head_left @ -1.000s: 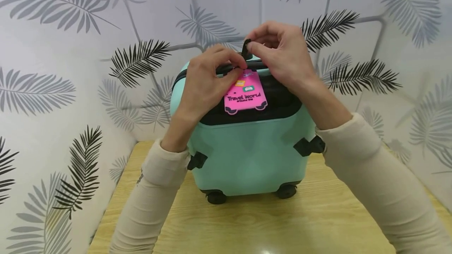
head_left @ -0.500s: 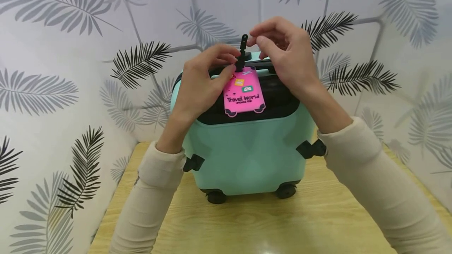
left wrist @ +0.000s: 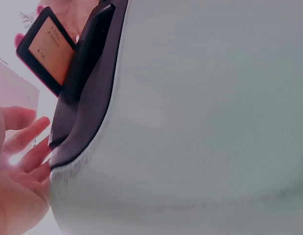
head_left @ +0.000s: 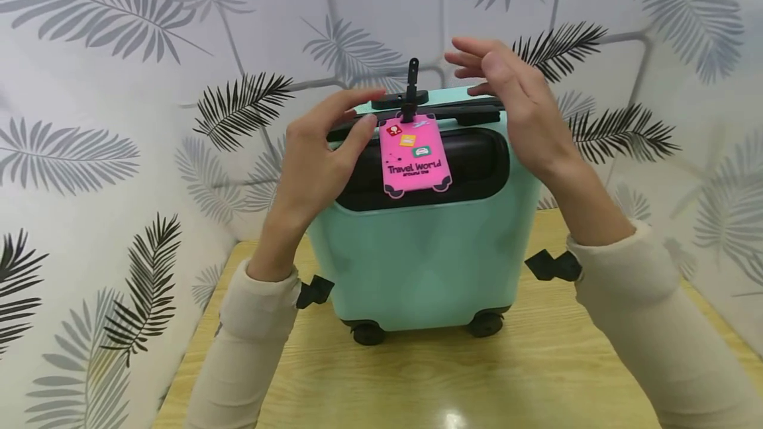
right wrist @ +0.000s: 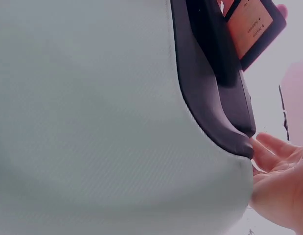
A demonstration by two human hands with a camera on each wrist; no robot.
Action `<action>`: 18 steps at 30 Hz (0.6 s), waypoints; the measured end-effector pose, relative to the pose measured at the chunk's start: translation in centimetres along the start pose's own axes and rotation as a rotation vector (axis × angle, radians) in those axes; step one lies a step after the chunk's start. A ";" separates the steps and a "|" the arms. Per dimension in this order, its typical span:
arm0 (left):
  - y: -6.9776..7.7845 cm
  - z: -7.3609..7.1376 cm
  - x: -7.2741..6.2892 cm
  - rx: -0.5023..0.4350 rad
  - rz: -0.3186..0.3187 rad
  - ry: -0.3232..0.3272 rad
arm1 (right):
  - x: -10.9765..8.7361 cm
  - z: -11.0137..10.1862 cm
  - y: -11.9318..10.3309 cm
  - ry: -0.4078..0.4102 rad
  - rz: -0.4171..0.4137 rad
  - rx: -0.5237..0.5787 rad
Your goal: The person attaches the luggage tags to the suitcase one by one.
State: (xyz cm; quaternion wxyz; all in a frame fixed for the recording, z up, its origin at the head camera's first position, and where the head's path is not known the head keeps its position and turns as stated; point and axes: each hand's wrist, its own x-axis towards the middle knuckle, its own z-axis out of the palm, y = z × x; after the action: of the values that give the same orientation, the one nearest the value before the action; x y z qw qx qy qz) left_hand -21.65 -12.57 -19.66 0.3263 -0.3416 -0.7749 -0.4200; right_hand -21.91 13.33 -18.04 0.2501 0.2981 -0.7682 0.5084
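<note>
A mint-green suitcase [head_left: 423,270] stands upright, with a black recessed panel and a black handle [head_left: 467,113] at its top. Over that panel hangs a pink luggage tag [head_left: 415,174] reading "Travel World". Its black strap [head_left: 412,85] rises upright by the handle, the end with small holes pointing up. My left hand [head_left: 322,154] is beside the tag's left edge, fingers apart and holding nothing. Up and to the right of the strap, my right hand [head_left: 524,108] is raised with fingers extended. In the left wrist view the back of the tag [left wrist: 49,51] shows an orange name-and-address card.
The suitcase's black wheels [head_left: 368,333] rest on a light wood-grain table [head_left: 387,389]. Close behind and at the left is a wall covering [head_left: 119,171] with grey and black leaf prints. A black fitting [head_left: 399,99] sits on the suitcase top behind the strap.
Earlier my right hand pinched the strap's end and my left hand held the tag's top. Both hands have let go and moved outward; the strap now stands up by itself.
</note>
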 end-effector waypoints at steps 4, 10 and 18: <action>-0.2 -1.0 -0.4 0.004 -0.014 0.032 | -0.9 -0.8 0.2 -0.032 -0.004 0.041; -0.6 -2.3 -1.3 0.005 -0.087 0.012 | -2.3 -2.5 0.2 -0.102 0.028 0.148; -1.0 -3.5 -3.4 0.019 -0.208 -0.043 | -4.2 -3.4 2.1 -0.142 0.024 0.254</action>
State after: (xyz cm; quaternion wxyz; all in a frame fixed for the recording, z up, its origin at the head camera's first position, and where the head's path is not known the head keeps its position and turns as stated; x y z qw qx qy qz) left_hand -19.82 -16.90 -21.29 0.2678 -0.2652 -0.8169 -0.4367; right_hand -20.18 18.01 -21.07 0.1494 0.3532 -0.7170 0.5821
